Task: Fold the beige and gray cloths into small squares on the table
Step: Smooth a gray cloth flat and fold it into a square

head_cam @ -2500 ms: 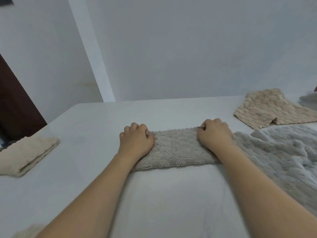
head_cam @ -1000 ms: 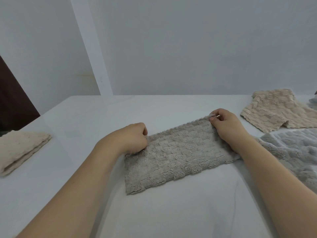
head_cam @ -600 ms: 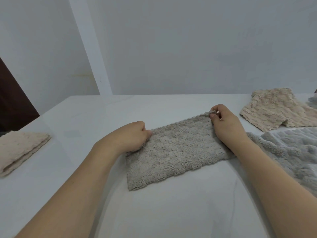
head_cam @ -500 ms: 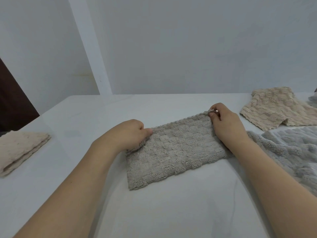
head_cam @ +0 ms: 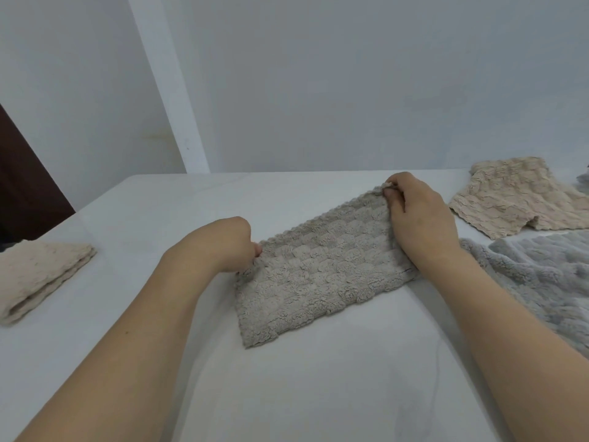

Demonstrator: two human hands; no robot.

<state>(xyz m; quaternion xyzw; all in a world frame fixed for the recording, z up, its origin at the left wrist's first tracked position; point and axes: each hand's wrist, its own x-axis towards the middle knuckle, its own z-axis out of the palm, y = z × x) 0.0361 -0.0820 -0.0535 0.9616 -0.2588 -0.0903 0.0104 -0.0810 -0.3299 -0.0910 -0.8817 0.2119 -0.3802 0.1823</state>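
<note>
A gray-beige textured cloth [head_cam: 318, 275], folded into a long strip, lies slanted across the middle of the white table [head_cam: 287, 393]. My left hand [head_cam: 223, 247] pinches its far left corner. My right hand [head_cam: 417, 215] pinches its far right corner, with the forearm lying over the strip's right end. A beige cloth [head_cam: 516, 196] lies loose at the back right. A fluffy gray cloth [head_cam: 541, 282] is spread out on the right, partly under my right arm.
A folded beige cloth [head_cam: 38, 275] sits at the table's left edge. Pale walls stand behind the table, and a dark door panel [head_cam: 25, 186] shows at far left.
The strip has turned from lying straight across to slanting, its right end farther away. In the last half second both hands kept their grip on the corners and barely moved.
</note>
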